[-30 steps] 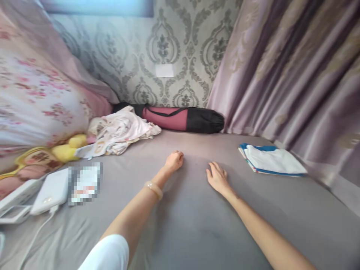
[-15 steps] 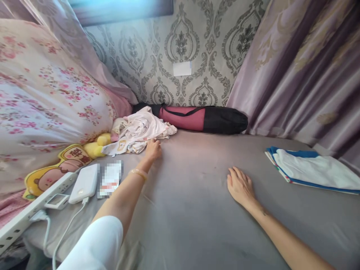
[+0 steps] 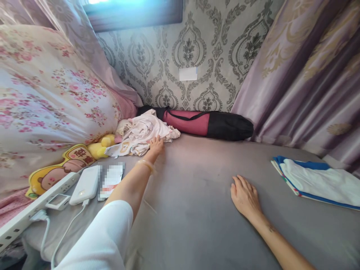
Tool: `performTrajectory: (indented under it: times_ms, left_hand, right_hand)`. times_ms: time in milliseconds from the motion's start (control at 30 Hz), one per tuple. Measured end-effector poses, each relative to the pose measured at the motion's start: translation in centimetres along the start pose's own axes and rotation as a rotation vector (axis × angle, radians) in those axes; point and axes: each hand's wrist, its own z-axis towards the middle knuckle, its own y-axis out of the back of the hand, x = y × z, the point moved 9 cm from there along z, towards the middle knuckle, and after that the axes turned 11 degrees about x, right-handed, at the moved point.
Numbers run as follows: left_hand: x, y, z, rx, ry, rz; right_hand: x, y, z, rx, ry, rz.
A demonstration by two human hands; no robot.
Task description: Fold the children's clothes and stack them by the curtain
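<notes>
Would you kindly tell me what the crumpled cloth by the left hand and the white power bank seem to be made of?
The crumpled cloth looks like thin, matte fabric, perhaps cotton, from its soft, limp folds. The white power bank looks like smooth, hard plastic, from its even surface and rounded edges.

At this remove I make out the clothes (image 3: pixel 143 129) as soft, crumpled cloth over a smooth, matt sheet (image 3: pixel 197 225). The power bank (image 3: pixel 85 185) and power strip (image 3: pixel 63 186) look smooth plastic to me, the curtain (image 3: pixel 281 75) satiny cloth, the bag (image 3: pixel 194 127) matt fabric.
</notes>
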Motion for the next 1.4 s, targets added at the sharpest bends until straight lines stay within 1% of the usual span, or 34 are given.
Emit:
performTrajectory:
  times_ms: [100,233,333,400,433,467,567,633,733,900,1033,1133,1200,1233,1333,1400]
  left_hand:
    - [0.0,1.2,-0.4,-0.064,0.001,-0.03]
    - [0.0,3.8,-1.8,-0.204,0.042,-0.065]
    - [-0.5,6.0,-3.6,-0.339,0.061,-0.119]
    - [-0.9,7.3,-5.2,-0.449,0.081,-0.213]
    - [-1.0,7.7,-5.9,-0.484,0.101,-0.269]
    - [-1.2,8.0,-6.5,-0.492,0.128,-0.32]
    - [-2.3,8.2,-8.0,-0.43,0.194,-0.417]
    - [-3.5,8.6,-9.0,-0.428,0.184,-0.478]
    - [-5.5,8.9,-10.6,-0.455,0.076,-0.644]
    - [-8.8,7.9,-12.6,-0.444,-0.2,-0.992]
    - [-9.9,7.5,-13.9,-0.459,-0.322,-1.156]
    - [-10.6,7.6,-14.5,-0.424,-0.36,-1.185]
    - [-11.3,7.8,-14.8,-0.372,-0.399,-1.215]
    - [-11.8,7.8,-14.9,-0.334,-0.421,-1.232]
    - [-13.4,7.6,-15.2,-0.216,-0.472,-1.273]
    - [-14.4,7.4,-15.5,-0.138,-0.49,-1.299]
  right_hand:
    - [-0.1,-0.1,0.0,0.003,-0.007,0.004]
    - [-0.1,-0.3,0.1,0.015,-0.005,0.008]
    - [-0.1,-0.3,0.1,0.015,-0.007,0.014]
    - [-0.1,-0.3,0.1,0.012,-0.005,0.02]
    - [-0.1,-0.3,0.1,0.01,-0.002,0.022]
    - [-0.1,-0.3,0.1,0.009,0.002,0.022]
    - [0.0,-0.3,0.1,0.008,0.012,0.019]
    - [0.0,-0.2,0.1,0.006,0.018,0.013]
    - [0.2,0.1,0.1,-0.002,0.022,0.01]
    - [0.5,0.4,0.0,0.014,0.009,0.024]
    - [0.0,0.1,0.1,0.037,-0.003,0.068]
    - [-0.4,0.1,0.6,0.069,-0.037,0.188]
    - [0.7,0.6,1.1,0.132,-0.011,0.359]
    - [2.0,1.0,1.3,0.173,0.029,0.469]
    - [7.8,3.5,1.7,0.231,0.206,0.8]
    - [11.5,4.9,2.2,0.251,0.257,1.01]
